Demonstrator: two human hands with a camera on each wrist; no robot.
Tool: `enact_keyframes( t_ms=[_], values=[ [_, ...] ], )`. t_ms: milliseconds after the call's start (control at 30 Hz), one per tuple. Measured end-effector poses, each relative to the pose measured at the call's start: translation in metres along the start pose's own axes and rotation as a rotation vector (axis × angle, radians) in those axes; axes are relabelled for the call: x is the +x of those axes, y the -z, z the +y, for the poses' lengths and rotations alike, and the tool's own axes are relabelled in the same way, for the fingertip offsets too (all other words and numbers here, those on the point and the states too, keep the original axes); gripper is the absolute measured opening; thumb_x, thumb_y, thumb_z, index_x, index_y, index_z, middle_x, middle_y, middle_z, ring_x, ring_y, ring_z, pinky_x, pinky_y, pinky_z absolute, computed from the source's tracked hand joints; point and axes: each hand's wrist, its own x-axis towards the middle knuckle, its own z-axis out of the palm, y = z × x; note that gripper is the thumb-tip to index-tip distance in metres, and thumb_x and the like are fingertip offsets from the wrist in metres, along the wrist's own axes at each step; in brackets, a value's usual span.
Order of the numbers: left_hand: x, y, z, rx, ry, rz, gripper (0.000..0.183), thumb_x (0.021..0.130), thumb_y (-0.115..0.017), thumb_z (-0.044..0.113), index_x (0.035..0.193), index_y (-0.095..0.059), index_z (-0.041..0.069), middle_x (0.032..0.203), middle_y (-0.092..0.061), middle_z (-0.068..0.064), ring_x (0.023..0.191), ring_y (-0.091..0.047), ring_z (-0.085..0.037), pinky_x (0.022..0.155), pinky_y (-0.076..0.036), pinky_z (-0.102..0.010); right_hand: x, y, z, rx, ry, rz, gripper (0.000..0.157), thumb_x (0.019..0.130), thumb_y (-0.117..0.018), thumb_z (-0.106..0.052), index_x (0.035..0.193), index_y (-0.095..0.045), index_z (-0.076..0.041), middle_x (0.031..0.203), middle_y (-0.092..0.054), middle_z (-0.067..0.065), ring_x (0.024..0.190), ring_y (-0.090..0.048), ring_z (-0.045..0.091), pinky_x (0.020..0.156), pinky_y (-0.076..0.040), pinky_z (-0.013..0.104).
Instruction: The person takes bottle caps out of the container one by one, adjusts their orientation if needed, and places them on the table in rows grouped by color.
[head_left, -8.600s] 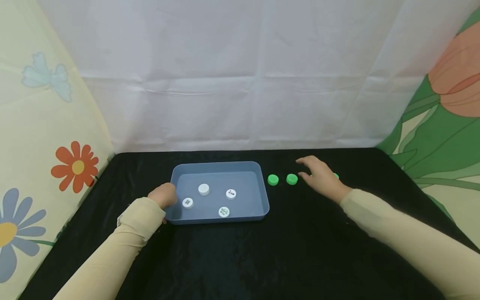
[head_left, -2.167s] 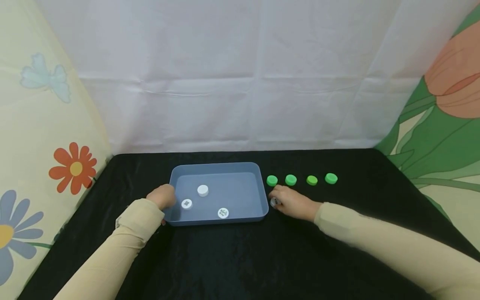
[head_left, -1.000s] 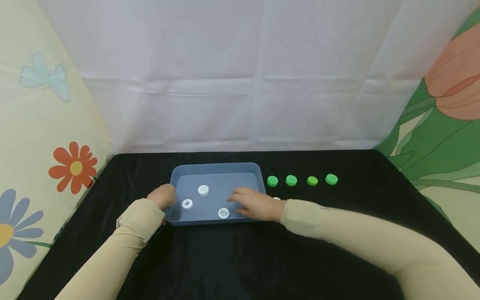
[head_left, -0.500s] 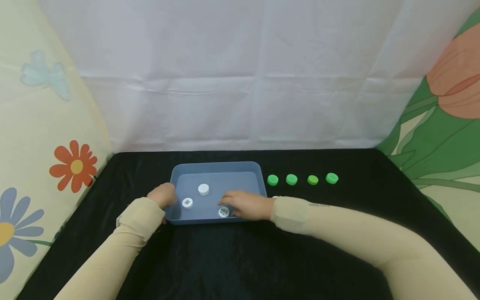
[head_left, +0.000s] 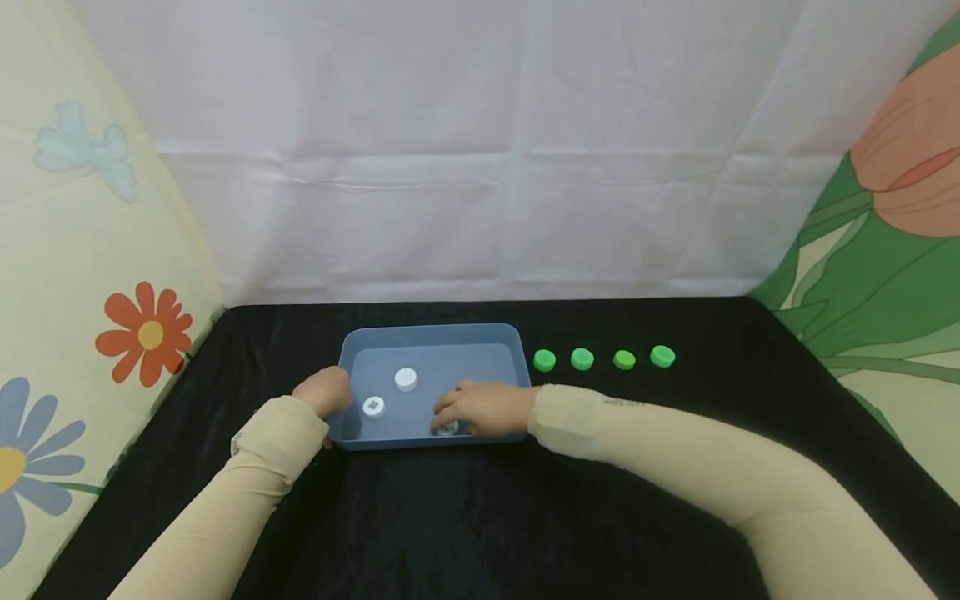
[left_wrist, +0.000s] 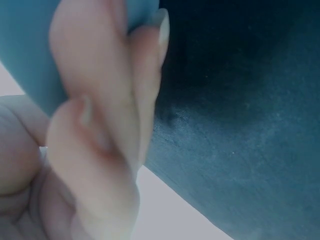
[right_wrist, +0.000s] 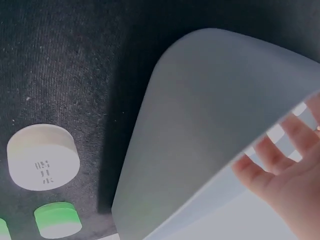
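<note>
A blue-grey tray (head_left: pixel 491 371) stands on the black cloth. My left hand (head_left: pixel 327 392) grips its left edge; in the left wrist view the curled fingers (left_wrist: pixel 95 165) lie against the blue wall (left_wrist: pixel 25 55). Inside the tray, my right hand (head_left: pixel 487 408) reaches down over a white round piece with printed marks (head_left: pixel 448 429), fingers curved at its left side and thumb at its right. A plain white round piece (head_left: pixel 406 380) and one with a dark diamond mark (head_left: pixel 373 407) lie further left. The right wrist view shows my right hand (right_wrist: pixel 285 170) partly behind the tray wall (right_wrist: pixel 210 110).
Several green round pieces (head_left: pixel 582 359) stand in a row right of the tray. A white piece with printed characters (right_wrist: pixel 44 160) sits on the cloth near them, hidden by my sleeve in the head view. A white curtain (head_left: pixel 480 167) hangs behind.
My right hand moved a white piece with a reddish mark from the tray to the cloth at its right, then came back in over another white piece. The left hand stays put.
</note>
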Motion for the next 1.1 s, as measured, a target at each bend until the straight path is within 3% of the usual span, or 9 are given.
enact_keyframes(
  t_ms=[233,500,867,1100],
  values=[
    [0.0012,-0.0002,0.0004,0.002,0.012,-0.010,0.024,0.094,-0.050,-0.002,0.114,-0.053,-0.016,0.092,-0.054,-0.025,0.065,-0.062,-0.031,0.050,-0.055,-0.033,-0.0001,-0.0015,0.0013,0.038,0.015,0.038,0.035,0.089,-0.068,0.000,0.122,-0.068,-0.013,0.127,-0.060,0.005,0.111,-0.055,0.020,0.089,-0.048,0.023],
    [0.0025,-0.0012,-0.0017,-0.002,0.006,-0.010,0.023,0.093,-0.052,-0.004,0.112,-0.054,-0.015,0.091,-0.055,-0.025,0.066,-0.062,-0.031,0.048,-0.055,-0.033,0.0007,-0.0044,0.0050,0.013,0.095,0.075,0.027,0.089,-0.066,0.002,0.114,-0.071,-0.008,0.103,-0.063,0.004,0.096,-0.059,0.016,0.081,-0.048,0.019],
    [0.0019,-0.0025,-0.0014,0.006,-0.005,-0.002,0.024,0.090,-0.055,-0.006,0.112,-0.054,-0.016,0.091,-0.055,-0.025,0.070,-0.062,-0.033,0.048,-0.055,-0.033,0.0014,-0.0045,0.0061,0.003,0.075,0.082,0.022,0.090,-0.065,0.001,0.111,-0.071,-0.005,0.097,-0.061,0.005,0.092,-0.059,0.016,0.079,-0.049,0.021],
    [0.0020,-0.0030,-0.0022,-0.003,-0.006,-0.007,0.022,0.091,-0.054,-0.006,0.110,-0.055,-0.015,0.090,-0.055,-0.025,0.068,-0.061,-0.032,0.048,-0.055,-0.033,-0.0043,-0.0039,0.0079,0.050,0.014,0.091,0.024,0.092,-0.062,0.000,0.115,-0.069,-0.003,0.097,-0.058,0.006,0.086,-0.056,0.011,0.075,-0.048,0.019]
  ],
)
